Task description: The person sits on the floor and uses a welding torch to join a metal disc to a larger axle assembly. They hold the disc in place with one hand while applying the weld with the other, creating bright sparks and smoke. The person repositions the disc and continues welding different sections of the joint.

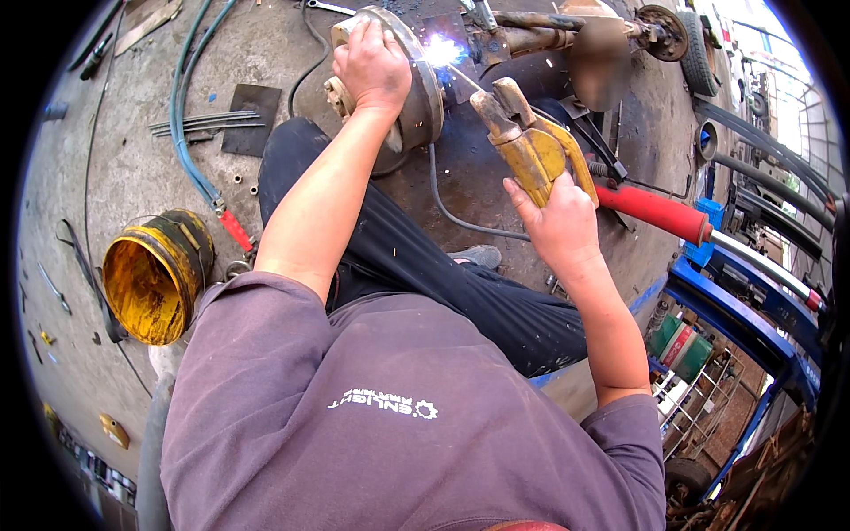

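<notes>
My left hand (371, 73) grips the rim of a round grey metal drum (419, 97) at top centre, fingers curled over it. My right hand (558, 212) is wrapped round a worn yellow welding electrode holder (540, 164), with a thin rod (466, 79) pointing up-left from its jaws. A bright blue-white arc with sparks glows at the rod's far end, just right of the drum at a dark metal plate (452, 28), hiding the exact contact point. A rusty axle assembly (531, 40) lies beyond it.
A yellow-stained bucket (158, 279) stands left. Blue hoses (186, 150), rods and a dark plate (251, 133) lie on the concrete. A grey cable (469, 221) curves below the drum. A red cylinder (655, 210), blue steel frame (735, 301) and tire (698, 57) are at right.
</notes>
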Action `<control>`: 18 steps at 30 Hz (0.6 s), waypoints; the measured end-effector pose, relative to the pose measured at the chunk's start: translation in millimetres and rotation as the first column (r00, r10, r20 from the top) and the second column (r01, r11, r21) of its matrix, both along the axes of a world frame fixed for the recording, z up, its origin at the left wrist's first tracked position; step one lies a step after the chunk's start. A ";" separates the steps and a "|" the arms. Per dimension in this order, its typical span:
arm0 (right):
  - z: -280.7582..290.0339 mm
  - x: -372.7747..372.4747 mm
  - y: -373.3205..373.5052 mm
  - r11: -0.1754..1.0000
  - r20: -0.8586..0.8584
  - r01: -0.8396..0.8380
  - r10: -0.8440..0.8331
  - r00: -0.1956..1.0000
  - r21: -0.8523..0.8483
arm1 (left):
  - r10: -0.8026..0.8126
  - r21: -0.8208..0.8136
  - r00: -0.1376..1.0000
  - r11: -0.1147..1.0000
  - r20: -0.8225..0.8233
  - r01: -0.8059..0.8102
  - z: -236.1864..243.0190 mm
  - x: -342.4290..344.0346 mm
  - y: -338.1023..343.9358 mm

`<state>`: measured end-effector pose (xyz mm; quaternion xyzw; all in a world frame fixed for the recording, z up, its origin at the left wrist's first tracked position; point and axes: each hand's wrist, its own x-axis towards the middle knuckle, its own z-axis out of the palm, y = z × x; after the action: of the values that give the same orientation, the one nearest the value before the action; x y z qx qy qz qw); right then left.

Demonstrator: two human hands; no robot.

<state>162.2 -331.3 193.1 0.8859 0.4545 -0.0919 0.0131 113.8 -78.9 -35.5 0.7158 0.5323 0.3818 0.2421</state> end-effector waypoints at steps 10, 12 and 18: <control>-1.5 -0.2 -3.1 1.000 0.000 -0.009 0.009 1.000 0.013 | -0.005 0.001 1.000 1.000 -0.001 0.005 0.8 -0.7 0.2; -1.6 -0.1 -3.6 1.000 0.002 -0.008 0.008 1.000 0.013 | -0.001 0.007 1.000 1.000 -0.006 0.001 0.6 0.0 -0.1; -2.4 0.0 -4.4 1.000 -0.010 -0.003 0.004 1.000 0.024 | -0.007 0.006 1.000 1.000 0.012 0.006 1.7 -0.9 -0.2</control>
<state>162.3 -335.7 190.7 0.8847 0.4572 -0.0909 0.0005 113.0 -79.1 -33.8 0.7159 0.5273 0.3870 0.2444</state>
